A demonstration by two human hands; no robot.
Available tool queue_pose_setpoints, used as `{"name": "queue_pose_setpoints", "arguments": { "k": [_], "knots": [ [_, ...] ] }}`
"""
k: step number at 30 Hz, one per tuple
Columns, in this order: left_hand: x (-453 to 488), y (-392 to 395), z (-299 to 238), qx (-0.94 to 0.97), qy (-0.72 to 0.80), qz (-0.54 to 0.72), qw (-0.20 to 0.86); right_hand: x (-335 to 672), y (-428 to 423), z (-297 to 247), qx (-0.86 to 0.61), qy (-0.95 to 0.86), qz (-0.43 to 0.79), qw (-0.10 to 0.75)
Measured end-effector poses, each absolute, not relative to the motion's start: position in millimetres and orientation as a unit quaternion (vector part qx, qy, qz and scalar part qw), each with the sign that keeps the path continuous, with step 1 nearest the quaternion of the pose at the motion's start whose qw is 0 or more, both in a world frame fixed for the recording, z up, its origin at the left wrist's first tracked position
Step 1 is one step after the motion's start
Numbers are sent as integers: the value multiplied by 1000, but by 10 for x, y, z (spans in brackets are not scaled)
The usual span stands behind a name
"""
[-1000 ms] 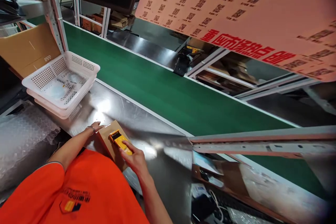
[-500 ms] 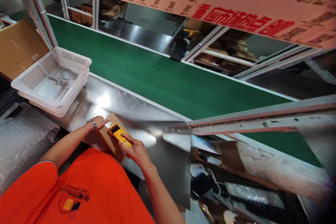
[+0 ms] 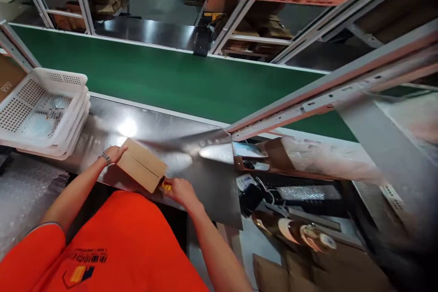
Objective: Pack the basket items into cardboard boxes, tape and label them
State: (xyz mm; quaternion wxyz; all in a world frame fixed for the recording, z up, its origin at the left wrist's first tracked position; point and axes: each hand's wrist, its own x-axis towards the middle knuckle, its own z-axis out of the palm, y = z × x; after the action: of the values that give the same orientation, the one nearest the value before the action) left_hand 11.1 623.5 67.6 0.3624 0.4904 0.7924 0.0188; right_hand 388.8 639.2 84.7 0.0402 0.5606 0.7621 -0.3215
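A small brown cardboard box (image 3: 137, 164) lies on the steel bench, its closed flaps facing up with a dark seam along the middle. My left hand (image 3: 115, 154), with a metal watch on the wrist, grips the box's left end. At the opposite end, my right hand (image 3: 181, 191) is closed round a yellow tape dispenser (image 3: 166, 186). The dispenser's front is against or right beside the box's near right edge; the fingers and the box hide most of it.
Stacked white plastic baskets (image 3: 73, 116) stand at the left, with bubble wrap (image 3: 27, 200) below them. Beyond the steel bench (image 3: 212, 182) runs a green conveyor belt (image 3: 153, 77). A metal frame bar (image 3: 301, 96) slants across the right. Tape rolls (image 3: 290, 230) lie at lower right.
The tape dispenser has gone from the box's top to its right end and is now mostly hidden. The box's top now faces me more. The view has swung to the right.
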Motion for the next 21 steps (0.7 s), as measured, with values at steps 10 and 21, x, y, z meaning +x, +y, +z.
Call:
{"name": "queue_pose_setpoints", "arguments": {
  "k": [10,21],
  "knots": [
    [210,6181,804,385,859,62,332,4195,6791,119,643,715,-269,-58],
    [490,6088,939,244,857,218,398,3217,6323,-582,387,669,-565,-290]
  ]
}}
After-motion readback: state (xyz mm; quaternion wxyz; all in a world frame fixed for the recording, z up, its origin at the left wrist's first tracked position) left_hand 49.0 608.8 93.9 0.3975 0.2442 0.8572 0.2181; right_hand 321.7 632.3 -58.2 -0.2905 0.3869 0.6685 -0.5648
